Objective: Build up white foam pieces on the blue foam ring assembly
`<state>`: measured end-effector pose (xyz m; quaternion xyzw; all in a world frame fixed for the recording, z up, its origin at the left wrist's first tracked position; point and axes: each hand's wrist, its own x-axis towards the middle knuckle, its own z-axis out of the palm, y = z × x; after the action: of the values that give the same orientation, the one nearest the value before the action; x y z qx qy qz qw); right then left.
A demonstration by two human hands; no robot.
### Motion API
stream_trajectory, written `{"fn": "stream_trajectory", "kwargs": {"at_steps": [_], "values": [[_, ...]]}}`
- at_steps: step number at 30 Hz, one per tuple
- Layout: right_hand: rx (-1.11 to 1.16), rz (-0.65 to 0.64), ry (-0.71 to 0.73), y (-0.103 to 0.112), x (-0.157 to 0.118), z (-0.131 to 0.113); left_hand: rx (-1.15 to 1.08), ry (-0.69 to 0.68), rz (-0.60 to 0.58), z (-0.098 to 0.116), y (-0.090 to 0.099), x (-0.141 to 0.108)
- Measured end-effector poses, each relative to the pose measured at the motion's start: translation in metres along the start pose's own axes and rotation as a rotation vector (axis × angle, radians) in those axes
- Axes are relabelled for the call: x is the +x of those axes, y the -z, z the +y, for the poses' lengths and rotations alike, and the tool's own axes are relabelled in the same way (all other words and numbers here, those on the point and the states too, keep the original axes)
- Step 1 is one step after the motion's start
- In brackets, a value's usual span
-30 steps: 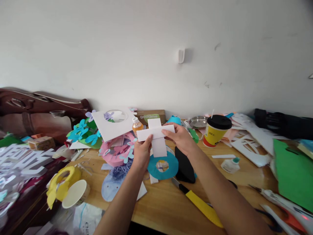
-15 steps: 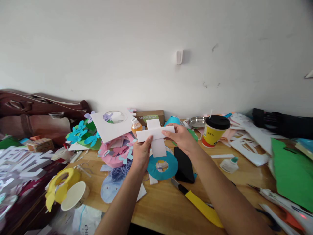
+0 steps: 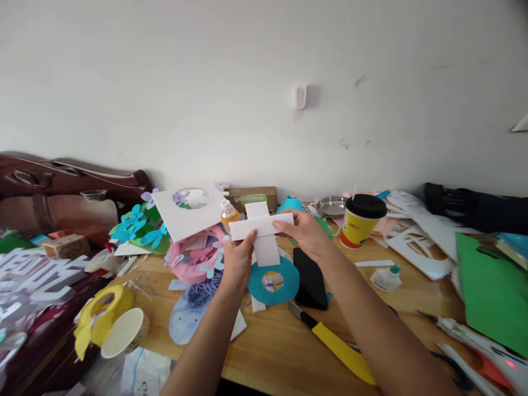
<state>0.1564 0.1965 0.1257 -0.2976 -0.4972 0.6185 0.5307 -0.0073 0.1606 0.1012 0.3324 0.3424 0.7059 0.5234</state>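
A white paper cross [image 3: 266, 248] is held up over the table, made of one horizontal strip across a vertical one. My left hand [image 3: 239, 258] pinches the left part of the horizontal strip, thumb in front. The right end of that strip is between the thumb and fingers of my right hand [image 3: 305, 234]. Just below the cross is a blue paper ring [image 3: 274, 281] with a hole in its middle, partly covered by the vertical strip's lower end. A black flat object [image 3: 309, 278] lies to the ring's right.
A yellow-handled knife [image 3: 342, 352] lies in front. Glue bottle [image 3: 386, 279], yellow cup [image 3: 361, 223] and green sheet [image 3: 490, 297] are to the right. Pink wreath [image 3: 193, 267], orange-capped-looking small bottle [image 3: 229, 214], white bowl [image 3: 124, 334] and yellow ring [image 3: 103, 313] are left.
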Motion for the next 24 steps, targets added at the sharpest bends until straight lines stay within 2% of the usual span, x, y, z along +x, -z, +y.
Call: {"fn": "stream_trajectory", "kwargs": {"at_steps": [19, 22, 24], "values": [[-0.018, -0.031, 0.059, 0.002, 0.001, -0.001, 0.015, -0.040, 0.020, 0.001, -0.002, 0.000], [-0.105, -0.027, 0.086, 0.000, 0.004, -0.006, 0.033, -0.046, 0.025, 0.000, -0.002, 0.000], [-0.273, 0.057, 0.143, -0.003, -0.003, -0.015, 0.040, -0.039, 0.033, 0.000, -0.001, 0.000]]}}
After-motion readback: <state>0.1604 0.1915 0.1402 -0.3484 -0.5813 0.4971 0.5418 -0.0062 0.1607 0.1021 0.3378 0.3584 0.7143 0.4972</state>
